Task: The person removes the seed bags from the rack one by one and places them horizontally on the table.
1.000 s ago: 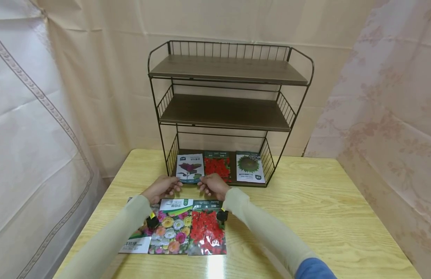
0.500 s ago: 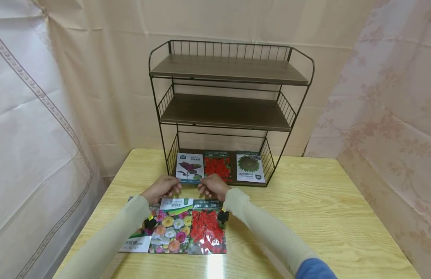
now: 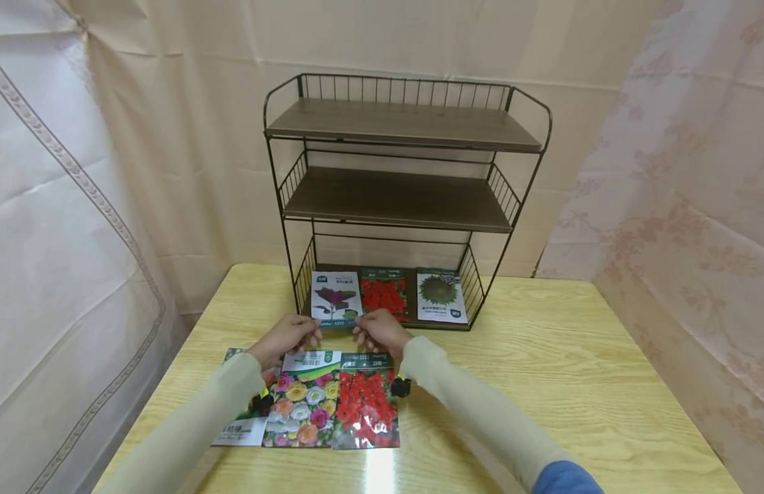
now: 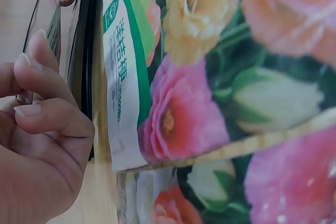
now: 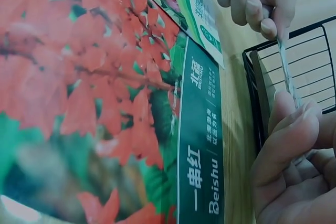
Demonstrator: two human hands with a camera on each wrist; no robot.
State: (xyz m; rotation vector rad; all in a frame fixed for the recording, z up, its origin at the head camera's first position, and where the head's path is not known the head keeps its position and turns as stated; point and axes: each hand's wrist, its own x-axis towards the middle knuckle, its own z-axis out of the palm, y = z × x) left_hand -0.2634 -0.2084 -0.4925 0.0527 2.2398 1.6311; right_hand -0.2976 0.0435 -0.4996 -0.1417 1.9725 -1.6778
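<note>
Cream curtains are hanging behind a light wooden table; a black wire rack with three brown shelves is standing at its far edge. Both hands are pinching the near corners of a white seed packet with a purple plant, lying on the bottom shelf's left end; left hand is gripping its left corner, right hand its right. A red-flower packet and sunflower packet are lying beside it; three more flower packets are lying on the table under the wrists.

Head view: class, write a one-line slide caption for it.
Both hands, left and right, hold a seed packet at the rack's bottom shelf.
</note>
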